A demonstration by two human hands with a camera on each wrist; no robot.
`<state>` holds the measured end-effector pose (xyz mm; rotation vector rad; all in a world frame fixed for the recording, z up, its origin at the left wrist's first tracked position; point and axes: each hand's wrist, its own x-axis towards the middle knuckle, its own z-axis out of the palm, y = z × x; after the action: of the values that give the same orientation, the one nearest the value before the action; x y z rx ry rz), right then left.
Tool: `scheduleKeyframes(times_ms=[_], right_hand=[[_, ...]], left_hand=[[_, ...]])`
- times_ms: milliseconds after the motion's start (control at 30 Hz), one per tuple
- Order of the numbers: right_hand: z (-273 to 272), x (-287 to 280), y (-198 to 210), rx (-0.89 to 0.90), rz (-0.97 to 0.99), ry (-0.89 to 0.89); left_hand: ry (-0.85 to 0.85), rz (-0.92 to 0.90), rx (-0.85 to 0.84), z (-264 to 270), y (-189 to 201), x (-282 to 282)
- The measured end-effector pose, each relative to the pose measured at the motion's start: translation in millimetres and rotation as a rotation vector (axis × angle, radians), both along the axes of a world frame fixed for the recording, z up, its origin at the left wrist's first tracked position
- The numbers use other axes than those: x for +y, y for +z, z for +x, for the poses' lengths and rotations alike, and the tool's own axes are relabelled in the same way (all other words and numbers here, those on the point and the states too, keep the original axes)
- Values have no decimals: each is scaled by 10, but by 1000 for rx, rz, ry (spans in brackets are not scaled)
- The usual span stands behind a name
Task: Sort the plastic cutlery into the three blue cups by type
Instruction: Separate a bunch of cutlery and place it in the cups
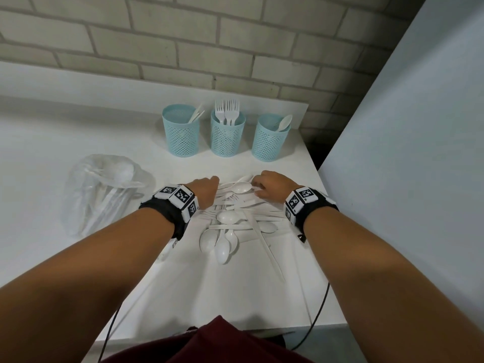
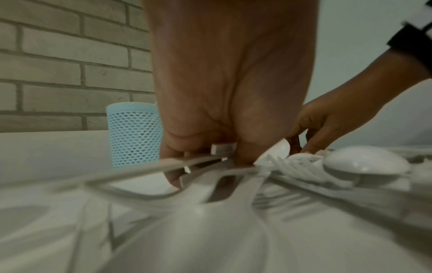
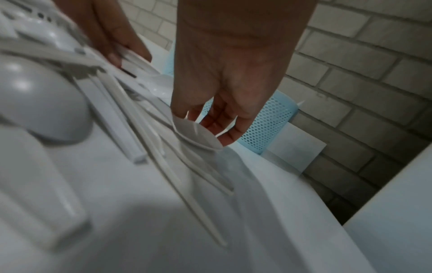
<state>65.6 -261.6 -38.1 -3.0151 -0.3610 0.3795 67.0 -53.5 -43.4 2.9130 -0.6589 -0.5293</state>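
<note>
The left hand (image 2: pixel 224 92) has its fingers curled down around a few thin white plastic handles (image 2: pixel 203 160) at the far left edge of the pile, seemingly to draw like pieces out together; which type they are cannot be told. The right hand (image 3: pixel 224 77), in the middle of the right wrist view, has its fingertips (image 3: pixel 230 137) bent onto the bowl of a white plastic spoon (image 3: pixel 198 136); whether it pinches the spoon or only touches it cannot be told.

Both hands work the far side of the loose heap of white plastic cutlery (image 1: pixel 235 221), which lies at the centre of the head view on the white table (image 1: pixel 78 132). That side is nearest the three pale blue mesh cups (image 1: pixel 227 134), which stand in a row just above centre. The left cup holds what look like knives, the middle forks, the right spoons, so much sorting remains. A clear plastic bag (image 1: pixel 104 189) with more cutlery lies at the middle left.
</note>
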Motion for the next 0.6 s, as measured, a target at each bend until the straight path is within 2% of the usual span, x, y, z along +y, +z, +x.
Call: scheduleKeyframes(times_ms=[100,233,367,533,600], right_hand=[[-12,-2,35,27,19,-10],[-22,47,0,-27,-24,-31],[-55,84,-12,-53,-29,-26],[-93,-49,30,2,195,-118],[-107,-112,20,42,177,-141]], left_hand=[[32,-11,9,-28,-2,-17],[50,-60,49,-12,9,-54],[34,-57,20,17,-21,-33],[16,-29,8,48,10,12],[25,-25,3,52,29,37]])
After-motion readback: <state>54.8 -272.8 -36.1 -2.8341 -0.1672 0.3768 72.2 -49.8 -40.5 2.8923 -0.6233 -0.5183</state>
